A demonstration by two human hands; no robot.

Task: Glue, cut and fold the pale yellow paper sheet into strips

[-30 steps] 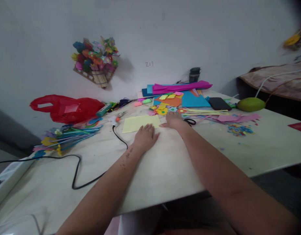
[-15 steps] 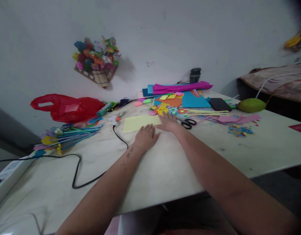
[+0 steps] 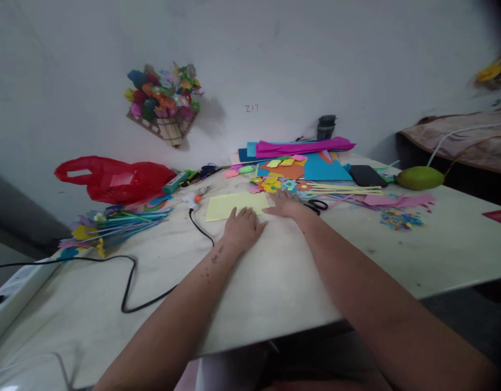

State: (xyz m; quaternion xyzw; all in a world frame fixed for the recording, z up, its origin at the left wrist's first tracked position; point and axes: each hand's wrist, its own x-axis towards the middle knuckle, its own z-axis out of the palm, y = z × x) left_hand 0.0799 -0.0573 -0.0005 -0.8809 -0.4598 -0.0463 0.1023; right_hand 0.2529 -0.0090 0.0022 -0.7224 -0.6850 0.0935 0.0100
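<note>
A pale yellow sheet (image 3: 226,205) lies flat on the white table (image 3: 274,282) in front of me. My left hand (image 3: 242,229) rests palm down on its near edge, fingers extended. At the sheet's right end lies my right hand (image 3: 286,205), fingers spread, its thumb towards the left hand. Black-handled scissors (image 3: 317,205) are just right of the right hand, partly hidden by it. Beyond that hand are cut foam flowers (image 3: 271,184) in yellow, blue and orange. To the left of the sheet stands a white glue gun (image 3: 191,200) with an orange tip.
A black cord (image 3: 130,282) winds across the table's left side. Further back are a red plastic bag (image 3: 120,182), stemmed paper flowers (image 3: 112,225), coloured sheets (image 3: 327,166) and a phone (image 3: 367,176). A green mango-like fruit (image 3: 420,177) and small paper scraps (image 3: 401,219) lie right.
My right hand has shifted slightly right, covering more of the scissors. The left hand stays at the sheet's near edge, and the whole view has moved a little.
</note>
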